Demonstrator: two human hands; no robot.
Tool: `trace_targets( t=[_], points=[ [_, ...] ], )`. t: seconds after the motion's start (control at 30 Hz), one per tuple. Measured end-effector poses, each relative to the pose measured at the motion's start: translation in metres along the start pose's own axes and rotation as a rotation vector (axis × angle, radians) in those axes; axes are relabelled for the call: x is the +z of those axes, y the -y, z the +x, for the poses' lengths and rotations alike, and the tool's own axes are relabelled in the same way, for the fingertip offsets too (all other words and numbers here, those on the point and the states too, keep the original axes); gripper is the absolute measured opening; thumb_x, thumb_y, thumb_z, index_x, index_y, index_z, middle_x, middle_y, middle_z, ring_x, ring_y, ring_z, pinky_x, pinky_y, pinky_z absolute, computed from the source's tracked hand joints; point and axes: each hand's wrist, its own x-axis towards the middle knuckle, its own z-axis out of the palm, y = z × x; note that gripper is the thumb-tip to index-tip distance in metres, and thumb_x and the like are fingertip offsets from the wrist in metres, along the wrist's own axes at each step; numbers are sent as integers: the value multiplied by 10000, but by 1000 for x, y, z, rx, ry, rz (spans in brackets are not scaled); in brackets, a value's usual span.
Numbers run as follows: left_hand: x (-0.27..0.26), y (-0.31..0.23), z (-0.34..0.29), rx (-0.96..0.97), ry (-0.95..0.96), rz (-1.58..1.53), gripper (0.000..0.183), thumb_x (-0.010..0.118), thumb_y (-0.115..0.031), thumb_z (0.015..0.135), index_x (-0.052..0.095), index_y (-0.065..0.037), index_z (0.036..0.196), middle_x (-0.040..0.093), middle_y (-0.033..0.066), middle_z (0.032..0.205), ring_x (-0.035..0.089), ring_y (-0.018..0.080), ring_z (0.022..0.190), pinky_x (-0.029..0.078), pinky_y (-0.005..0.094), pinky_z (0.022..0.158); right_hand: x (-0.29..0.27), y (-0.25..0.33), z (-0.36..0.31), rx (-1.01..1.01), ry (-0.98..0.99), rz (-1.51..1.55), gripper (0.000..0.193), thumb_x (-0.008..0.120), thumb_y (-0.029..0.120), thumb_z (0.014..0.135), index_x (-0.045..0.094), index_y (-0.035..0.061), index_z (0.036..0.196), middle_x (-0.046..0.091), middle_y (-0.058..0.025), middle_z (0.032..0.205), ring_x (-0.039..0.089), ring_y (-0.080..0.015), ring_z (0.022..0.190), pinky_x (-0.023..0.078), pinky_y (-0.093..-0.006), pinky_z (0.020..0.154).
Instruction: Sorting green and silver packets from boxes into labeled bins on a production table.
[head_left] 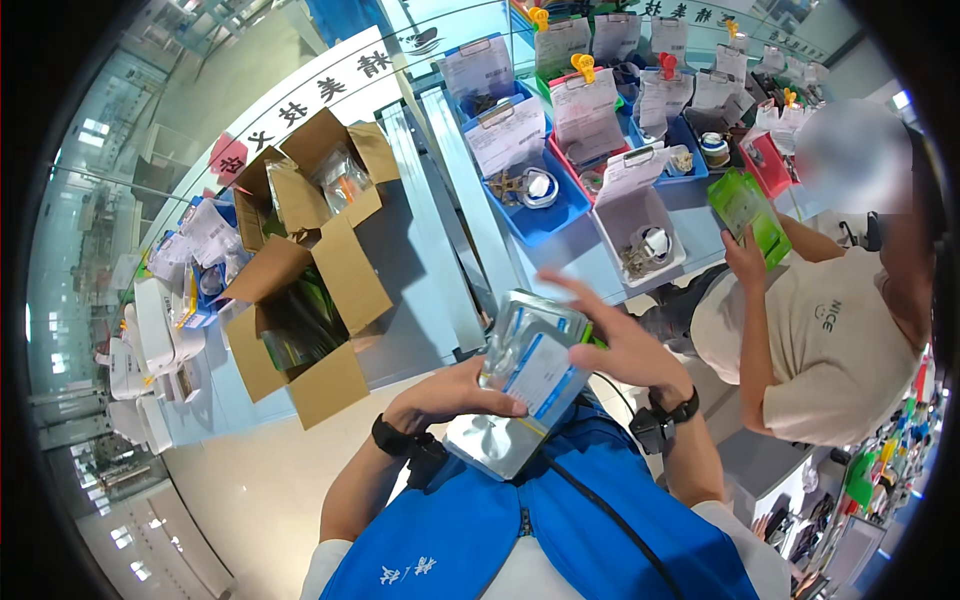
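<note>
The person's blue vest (480,545) lies close below the camera. Beyond it, a pale surface (405,290) carries two open cardboard boxes: the nearer box (325,390) holds dark green packets (305,325), the farther box (315,135) clear plastic packets (343,180). Across the metal rails (455,215), a blue bin (555,228) contains a round white item (540,187) and small metallic parts (505,189); beside it, a white bin (612,245) has similar contents. The silver packet (520,320), with a white-and-blue label, is just in front of the vest. The left hand (450,393) grasps its left edge, thumb over the label. The right hand's (635,345) thumb touches the right side, its other fingers extended and blurred; whether they grip cannot be told. At right, a co-worker's hand (745,260) holds a green packet (748,205).
</note>
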Motion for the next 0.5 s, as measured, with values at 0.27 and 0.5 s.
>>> trace_targets(
  t=[0.27, 0.5],
  points=[
    [50, -13, 49, -110, 107, 203, 831, 874, -290, 717, 468, 13, 1376, 647, 124, 1171, 608, 197, 1109, 475, 316, 972, -47, -20, -54, 244, 255, -335, 625, 724, 289, 878, 474, 42, 1395, 496, -161, 1415, 472, -267, 1326, 359, -383, 1112],
    [65, -61, 72, -229, 230, 476, 573, 800, -227, 716, 611, 52, 1179, 723, 128, 924, 698, 175, 816, 542, 282, 758, -70, -10, -55, 491, 275, 149, 880, 778, 205, 762, 343, 84, 1517, 483, -125, 1413, 462, -219, 1318, 352, -352, 1118]
  ],
)
